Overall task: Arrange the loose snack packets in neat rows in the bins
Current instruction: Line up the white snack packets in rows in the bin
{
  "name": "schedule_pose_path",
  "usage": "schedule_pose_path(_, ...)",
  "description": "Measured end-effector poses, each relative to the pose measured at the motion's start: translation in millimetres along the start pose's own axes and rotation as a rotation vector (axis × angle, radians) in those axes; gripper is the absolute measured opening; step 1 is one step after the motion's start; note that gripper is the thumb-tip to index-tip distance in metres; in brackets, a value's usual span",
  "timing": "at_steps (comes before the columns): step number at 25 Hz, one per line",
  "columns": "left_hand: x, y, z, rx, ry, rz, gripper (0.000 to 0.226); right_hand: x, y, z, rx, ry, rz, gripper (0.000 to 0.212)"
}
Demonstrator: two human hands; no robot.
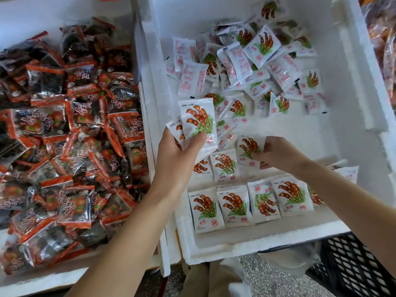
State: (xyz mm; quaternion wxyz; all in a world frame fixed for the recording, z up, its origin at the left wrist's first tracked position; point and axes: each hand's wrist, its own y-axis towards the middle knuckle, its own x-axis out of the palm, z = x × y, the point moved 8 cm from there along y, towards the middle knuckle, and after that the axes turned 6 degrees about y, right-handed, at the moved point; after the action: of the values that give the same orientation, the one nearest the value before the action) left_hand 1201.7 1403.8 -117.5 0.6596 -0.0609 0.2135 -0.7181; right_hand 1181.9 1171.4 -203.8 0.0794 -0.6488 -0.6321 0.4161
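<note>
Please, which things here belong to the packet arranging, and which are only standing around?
Job: left hand, gripping white packets; right hand, pinching one packet in the second row; front row; loose pile; white bin; orange-black packets, untouched, in the left bin.
Lying about: black crate; floor; orange bags at the far right.
</note>
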Motion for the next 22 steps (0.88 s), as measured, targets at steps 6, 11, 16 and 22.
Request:
schedule_pose_path(6,7,3,-1,0.012,0.020,-0.032,0.025,5,-5,1,-0.057,-0.338,-0.132,0.013)
schedule_pose_path(11,2,6,0,0.028,0.038,-0.033,0.027,-7,-8,-8,-0.131,-0.378,0.017,0.040)
schedule_pose_path(16,-16,8,5,0.046,0.019,0.011,0.022,-6,-25,-71,-0.572,-0.427,0.281,0.048)
schedule_pose_path(22,-21,6,9,0.061,-0.033,0.025,0.023,40,2,-126,-0.595,-0.441,0.094,0.053)
